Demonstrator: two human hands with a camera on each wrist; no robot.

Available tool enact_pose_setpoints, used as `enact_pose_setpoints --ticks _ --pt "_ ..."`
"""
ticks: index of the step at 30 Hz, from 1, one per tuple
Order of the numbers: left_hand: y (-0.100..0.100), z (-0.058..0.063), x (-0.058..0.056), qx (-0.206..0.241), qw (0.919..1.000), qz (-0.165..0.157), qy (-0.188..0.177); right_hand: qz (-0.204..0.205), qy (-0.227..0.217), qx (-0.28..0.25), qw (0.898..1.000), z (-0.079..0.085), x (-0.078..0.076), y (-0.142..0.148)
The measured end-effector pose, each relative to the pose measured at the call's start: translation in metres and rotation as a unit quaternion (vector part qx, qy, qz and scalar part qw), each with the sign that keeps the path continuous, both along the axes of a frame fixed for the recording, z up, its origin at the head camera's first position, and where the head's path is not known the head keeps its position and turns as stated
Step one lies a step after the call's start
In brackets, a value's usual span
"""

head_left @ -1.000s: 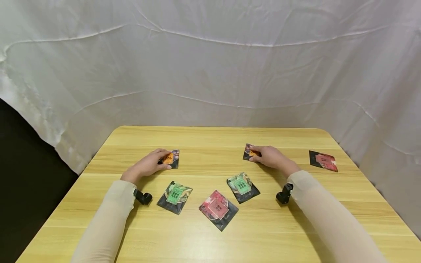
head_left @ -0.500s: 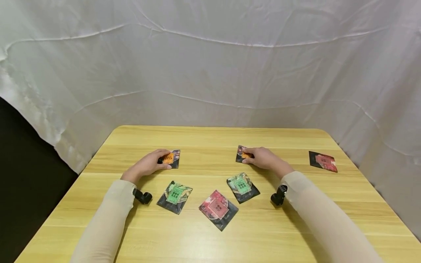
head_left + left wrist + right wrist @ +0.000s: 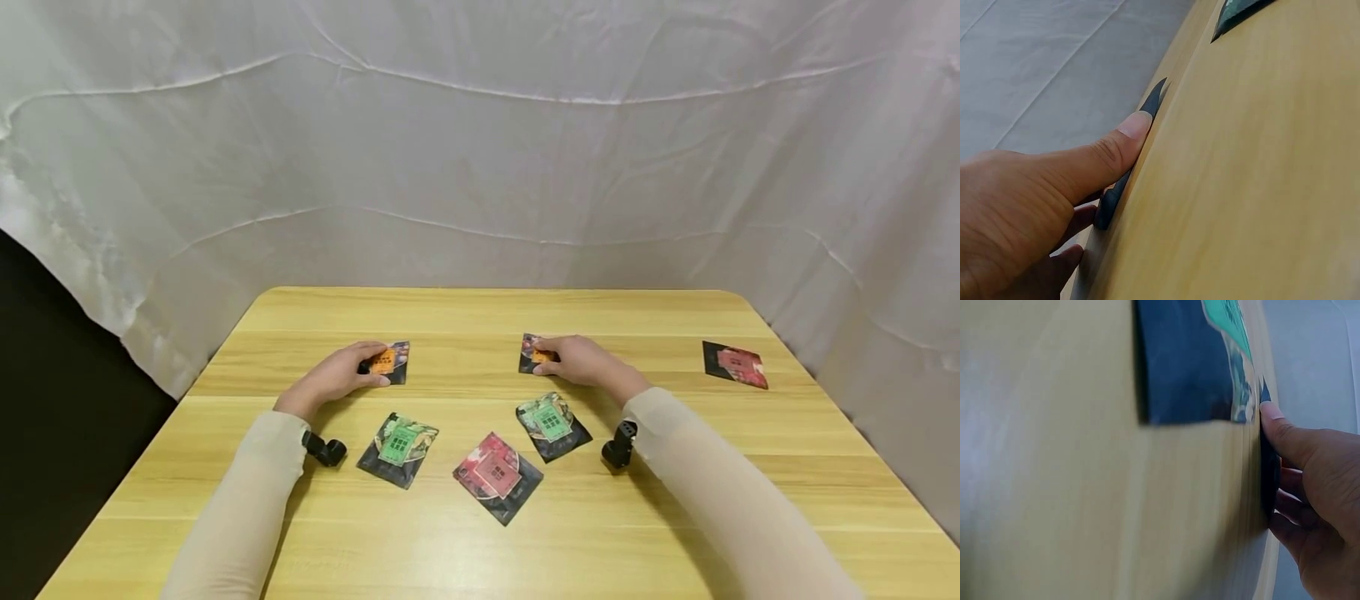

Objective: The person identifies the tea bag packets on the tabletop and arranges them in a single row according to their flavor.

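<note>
Far left on the table, my left hand (image 3: 339, 372) holds a dark sachet with an orange label (image 3: 398, 363) between thumb and fingers. In the left wrist view the thumb rests on the edge of that dark sachet (image 3: 1157, 97), which lies against the tabletop. Right of centre, my right hand (image 3: 587, 362) grips a matching orange-labelled sachet (image 3: 527, 355), its fingers covering the right part. The right wrist view shows the thumb at one edge of this sachet (image 3: 1269, 472), the fingers behind. Between the hands and nearer lie two green-labelled sachets, left (image 3: 398, 451) and right (image 3: 554, 427).
A red-labelled sachet (image 3: 498, 478) lies in the middle, close to the right green one. Another red-labelled sachet (image 3: 736, 364) is at the far right. The wooden table (image 3: 465, 317) ends at a pale curtain (image 3: 480, 167) behind it.
My right hand has slid its orange-labelled sachet leftward across the table. My left hand and its sachet stay almost in place. The other sachets lie as before.
</note>
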State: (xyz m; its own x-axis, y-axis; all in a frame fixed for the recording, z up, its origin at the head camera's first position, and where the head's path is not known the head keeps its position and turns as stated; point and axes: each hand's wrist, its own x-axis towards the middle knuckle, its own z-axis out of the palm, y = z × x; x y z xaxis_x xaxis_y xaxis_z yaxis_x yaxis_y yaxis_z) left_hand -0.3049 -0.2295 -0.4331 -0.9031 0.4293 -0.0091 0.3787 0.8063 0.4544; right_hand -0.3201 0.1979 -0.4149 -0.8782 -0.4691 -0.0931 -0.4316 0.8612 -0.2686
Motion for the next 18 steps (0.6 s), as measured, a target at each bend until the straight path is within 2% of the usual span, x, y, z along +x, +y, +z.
enact_pose_setpoints --ticks 18 --pt "-0.001 -0.002 -0.002 0.006 0.9999 -0.001 -0.012 0.019 -0.012 -0.003 1.0 -0.001 0.002 -0.033"
